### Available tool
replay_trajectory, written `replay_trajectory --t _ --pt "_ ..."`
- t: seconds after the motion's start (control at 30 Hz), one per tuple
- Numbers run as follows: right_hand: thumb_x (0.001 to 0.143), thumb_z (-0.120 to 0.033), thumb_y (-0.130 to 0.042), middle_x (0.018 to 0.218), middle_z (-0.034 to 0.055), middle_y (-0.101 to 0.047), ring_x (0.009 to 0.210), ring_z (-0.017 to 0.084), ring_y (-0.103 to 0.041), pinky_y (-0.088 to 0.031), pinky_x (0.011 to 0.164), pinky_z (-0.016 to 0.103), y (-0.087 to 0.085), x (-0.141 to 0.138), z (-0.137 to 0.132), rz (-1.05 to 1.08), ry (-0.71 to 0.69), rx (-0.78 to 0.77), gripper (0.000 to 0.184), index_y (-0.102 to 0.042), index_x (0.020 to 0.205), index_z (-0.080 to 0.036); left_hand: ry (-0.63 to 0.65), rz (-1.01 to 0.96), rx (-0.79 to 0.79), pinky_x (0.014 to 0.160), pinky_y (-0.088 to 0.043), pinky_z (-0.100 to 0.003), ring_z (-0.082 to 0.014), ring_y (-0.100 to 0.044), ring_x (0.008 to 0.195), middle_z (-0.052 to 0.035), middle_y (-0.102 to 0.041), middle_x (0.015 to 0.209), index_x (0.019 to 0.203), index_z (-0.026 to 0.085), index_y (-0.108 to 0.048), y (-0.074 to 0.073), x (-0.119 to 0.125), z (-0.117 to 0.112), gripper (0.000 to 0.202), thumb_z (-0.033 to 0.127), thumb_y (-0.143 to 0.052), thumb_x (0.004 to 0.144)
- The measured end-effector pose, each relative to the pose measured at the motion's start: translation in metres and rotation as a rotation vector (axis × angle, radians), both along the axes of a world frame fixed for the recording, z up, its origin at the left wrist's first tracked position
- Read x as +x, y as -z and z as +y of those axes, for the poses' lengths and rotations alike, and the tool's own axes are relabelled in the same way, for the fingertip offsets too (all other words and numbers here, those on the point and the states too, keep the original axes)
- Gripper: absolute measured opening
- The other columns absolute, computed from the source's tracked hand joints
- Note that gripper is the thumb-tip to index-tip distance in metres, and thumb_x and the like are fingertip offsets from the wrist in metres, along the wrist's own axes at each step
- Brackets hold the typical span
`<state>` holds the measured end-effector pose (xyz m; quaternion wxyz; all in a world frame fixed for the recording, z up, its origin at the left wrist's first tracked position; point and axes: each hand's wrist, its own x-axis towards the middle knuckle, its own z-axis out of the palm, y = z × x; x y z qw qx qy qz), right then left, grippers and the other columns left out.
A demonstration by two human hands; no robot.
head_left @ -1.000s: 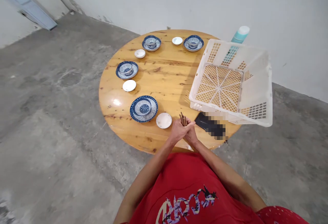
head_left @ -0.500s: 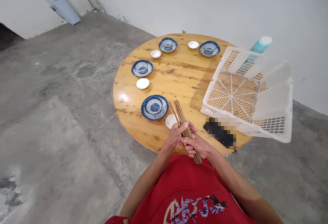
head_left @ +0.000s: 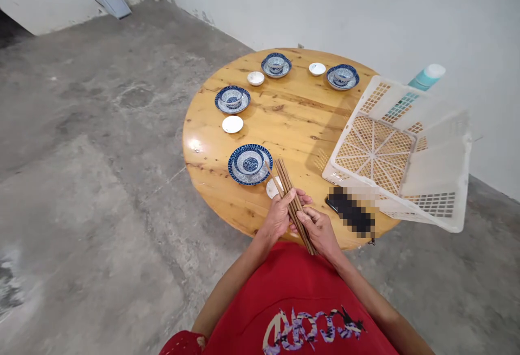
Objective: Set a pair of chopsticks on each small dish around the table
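Note:
Both my hands hold a bundle of brown chopsticks [head_left: 286, 181] over the near edge of the round wooden table [head_left: 284, 122]. My left hand [head_left: 279, 215] wraps the bundle's middle. My right hand [head_left: 320, 229] grips its lower end, fingers closed. The tips point up and left, towards a small white dish [head_left: 272, 188] and the nearest blue-patterned plate with a bowl on it [head_left: 250, 163].
Three more blue plate-and-bowl sets [head_left: 233, 98] and small white dishes [head_left: 233, 124] ring the table's left and far side. A white plastic basket [head_left: 400, 152] overhangs the right edge, with a teal bottle [head_left: 424, 79] behind it. A dark blurred flat object [head_left: 350, 212] lies beside my right hand. Bare concrete floor surrounds the table.
The chopsticks went from pointing straight at me to slanted along their length. My right hand slid down to their lower end. The view shifted left.

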<state>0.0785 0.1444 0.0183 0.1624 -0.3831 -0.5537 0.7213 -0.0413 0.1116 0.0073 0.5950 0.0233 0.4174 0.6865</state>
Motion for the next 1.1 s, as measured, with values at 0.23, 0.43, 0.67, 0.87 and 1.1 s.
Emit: replay_trajectory --t 0.23,0.43,0.67,0.87,1.1 --pt "0.086 -0.054 -0.058 0.069 0.0017 -0.062 0.06 0.02 -0.063 -0.053 0.058 0.032 0.004 -0.002 -0.007 -0.035 0.036 0.089 0.034 -0.059 0.079 -0.021 -0.046 -0.014 -0.031 0.057 -0.052 -0.026 -0.023 -0.072 0.08 -0.0109 -0.075 0.086 0.094 0.013 -0.066 0.0 0.001 -0.004 0.042 0.049 -0.072 0.074" --pt "0.091 -0.052 -0.049 0.064 0.0012 -0.059 0.058 0.017 -0.054 -0.046 0.058 0.029 0.014 -0.007 -0.013 -0.151 0.005 0.326 0.034 -0.057 0.076 -0.022 -0.12 0.029 -0.011 0.074 -0.056 -0.033 -0.0239 -0.072 0.084 -0.0103 -0.075 0.081 0.09 0.011 -0.067 0.004 -0.001 -0.011 0.041 0.047 -0.073 0.073" --pt "0.094 -0.048 -0.042 0.063 -0.0001 -0.054 0.059 0.015 -0.048 -0.038 0.058 0.027 0.014 -0.011 -0.024 -0.251 0.059 0.539 0.035 -0.056 0.075 -0.021 -0.163 0.062 -0.011 0.076 -0.054 -0.033 -0.0232 -0.072 0.083 -0.0102 -0.074 0.082 0.09 0.013 -0.064 0.005 -0.007 -0.017 0.042 0.048 -0.074 0.07" --pt "0.094 -0.052 -0.043 0.086 0.0071 -0.068 0.077 0.02 -0.064 -0.051 0.073 0.032 0.019 -0.015 -0.039 -0.201 0.174 0.359 0.036 -0.058 0.085 -0.021 -0.223 0.137 -0.062 0.059 -0.047 -0.022 -0.0101 -0.06 0.059 -0.0021 -0.065 0.069 0.083 0.012 -0.063 0.012 -0.027 -0.025 0.036 0.045 -0.072 0.072" --pt "0.089 -0.058 -0.052 0.066 -0.001 -0.056 0.049 0.011 -0.045 -0.037 0.045 0.023 0.01 -0.022 -0.069 -0.106 0.295 0.152 0.039 -0.058 0.082 -0.02 -0.034 0.276 -0.082 0.041 -0.019 -0.018 -0.0011 -0.028 0.042 0.0067 -0.047 0.06 0.089 0.013 -0.066 0.002 -0.046 -0.044 0.04 0.049 -0.071 0.074"
